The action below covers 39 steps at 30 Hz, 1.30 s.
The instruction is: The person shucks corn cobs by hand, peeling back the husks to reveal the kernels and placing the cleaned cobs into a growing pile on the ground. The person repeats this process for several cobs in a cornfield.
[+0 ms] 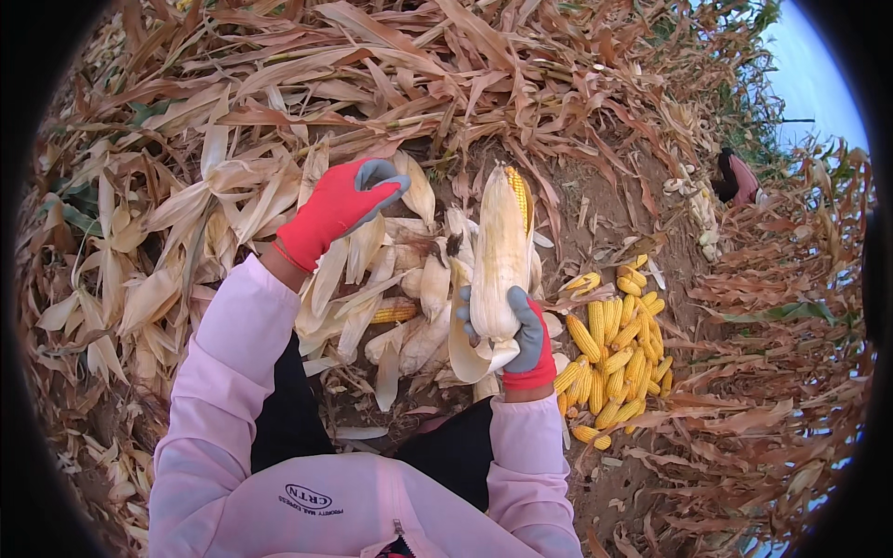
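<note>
Brown soil [595, 200], dry husks [153, 298], heaped yellow cobs [618, 358], piled unhusked ears [434, 286]

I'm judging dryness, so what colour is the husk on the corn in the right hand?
The husk is pale cream, seen best in the head view.

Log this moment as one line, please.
left hand: raised, curled | right hand: gripping partly husked corn ear near its lower end | bare yellow ears: heaped to the right

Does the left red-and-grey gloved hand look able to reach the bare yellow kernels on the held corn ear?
Probably yes; the left hand appears empty, though dry pale husk lies between it and the kernels.
</note>
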Available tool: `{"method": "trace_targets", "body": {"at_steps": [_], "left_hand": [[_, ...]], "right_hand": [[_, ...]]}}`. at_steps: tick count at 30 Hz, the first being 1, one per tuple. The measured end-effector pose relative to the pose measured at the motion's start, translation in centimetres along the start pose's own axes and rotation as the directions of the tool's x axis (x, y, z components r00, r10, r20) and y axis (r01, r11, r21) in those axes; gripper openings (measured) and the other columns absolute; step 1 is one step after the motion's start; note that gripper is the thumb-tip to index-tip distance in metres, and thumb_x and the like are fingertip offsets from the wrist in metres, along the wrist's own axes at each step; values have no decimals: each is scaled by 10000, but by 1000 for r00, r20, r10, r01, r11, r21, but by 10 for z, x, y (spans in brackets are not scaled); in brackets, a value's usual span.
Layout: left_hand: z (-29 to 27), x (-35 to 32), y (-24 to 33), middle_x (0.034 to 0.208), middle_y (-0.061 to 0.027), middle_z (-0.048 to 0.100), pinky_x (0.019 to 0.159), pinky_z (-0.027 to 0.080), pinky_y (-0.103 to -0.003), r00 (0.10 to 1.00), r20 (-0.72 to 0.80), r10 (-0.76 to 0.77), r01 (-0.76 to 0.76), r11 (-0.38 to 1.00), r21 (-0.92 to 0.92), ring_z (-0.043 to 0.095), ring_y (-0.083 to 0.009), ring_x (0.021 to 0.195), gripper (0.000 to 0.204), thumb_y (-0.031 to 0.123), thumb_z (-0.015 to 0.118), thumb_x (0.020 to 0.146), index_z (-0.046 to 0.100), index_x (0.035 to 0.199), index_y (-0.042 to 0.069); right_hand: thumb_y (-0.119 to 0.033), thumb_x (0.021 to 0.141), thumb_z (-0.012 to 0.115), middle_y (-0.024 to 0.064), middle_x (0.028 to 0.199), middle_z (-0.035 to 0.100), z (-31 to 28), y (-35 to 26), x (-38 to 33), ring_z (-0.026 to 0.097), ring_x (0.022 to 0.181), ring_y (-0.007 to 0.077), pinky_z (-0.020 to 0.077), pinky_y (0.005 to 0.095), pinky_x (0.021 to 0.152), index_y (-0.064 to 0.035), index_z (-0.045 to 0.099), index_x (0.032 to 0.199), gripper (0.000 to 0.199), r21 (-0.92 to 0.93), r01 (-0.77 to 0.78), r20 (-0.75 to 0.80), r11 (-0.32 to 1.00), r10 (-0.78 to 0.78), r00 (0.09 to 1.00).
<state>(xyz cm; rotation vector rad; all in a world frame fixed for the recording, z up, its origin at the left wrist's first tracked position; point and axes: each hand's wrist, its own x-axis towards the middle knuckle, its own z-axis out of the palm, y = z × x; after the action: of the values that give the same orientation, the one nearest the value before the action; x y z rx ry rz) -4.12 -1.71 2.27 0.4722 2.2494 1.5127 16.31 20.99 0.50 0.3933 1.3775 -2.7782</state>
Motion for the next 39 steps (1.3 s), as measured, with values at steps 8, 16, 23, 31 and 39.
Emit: {"method": "trace_targets", "body": {"at_steps": [8, 16, 23, 31, 39], "left_hand": [[73, -30, 20, 1136, -69, 602, 923, 433, -317, 930, 368, 23, 183, 836, -517, 546, -163, 1085, 614, 499, 565, 906, 473, 1296, 33], [86, -17, -7, 1108, -75, 622, 873, 515, -326, 947, 279, 156, 196, 406, -892, 626, -175, 969, 487, 241, 682, 866, 492, 1267, 40], [57, 18, -19, 1067, -104, 623, 872, 509, -379, 963, -139, -229, -99, 177, -979, 622, -242, 954, 452, 297, 714, 826, 576, 1187, 63], [53, 11, -11, 1138, -108, 596, 964, 456, -393, 978, -85, -192, -84, 13, -996, 583, -255, 1045, 517, 335, 681, 847, 504, 1262, 82], [71, 5, -14, 1154, -122, 601, 946, 470, -387, 971, -41, -237, -25, 68, -997, 593, -252, 1042, 531, 353, 685, 842, 512, 1243, 51]], "right_hand": [[-181, 867, 649, 102, 1194, 577, 17, 18, 18, 591, 1041, 188, 499, 314, 866, -8, 405, 1372, 586, -199, 55, 16, 979, -53, 998], [-99, 830, 700, 121, 1300, 512, 33, 30, 49, 509, 1180, 171, 431, 302, 972, 6, 376, 1398, 663, -521, 328, 121, 788, -313, 942], [-116, 936, 581, 115, 980, 670, 35, 5, 24, 652, 848, 169, 522, 293, 781, 31, 602, 1115, 233, -476, 345, 58, 809, -362, 930], [-224, 822, 734, 172, 1188, 601, 51, 76, 40, 602, 1040, 219, 480, 340, 890, 43, 455, 1324, 634, -788, 252, 164, 562, -202, 965], [-243, 997, 474, 146, 1294, 529, 62, 45, 55, 529, 1178, 223, 405, 360, 1012, 35, 449, 1329, 434, -384, 553, -71, 740, -621, 781]]}}
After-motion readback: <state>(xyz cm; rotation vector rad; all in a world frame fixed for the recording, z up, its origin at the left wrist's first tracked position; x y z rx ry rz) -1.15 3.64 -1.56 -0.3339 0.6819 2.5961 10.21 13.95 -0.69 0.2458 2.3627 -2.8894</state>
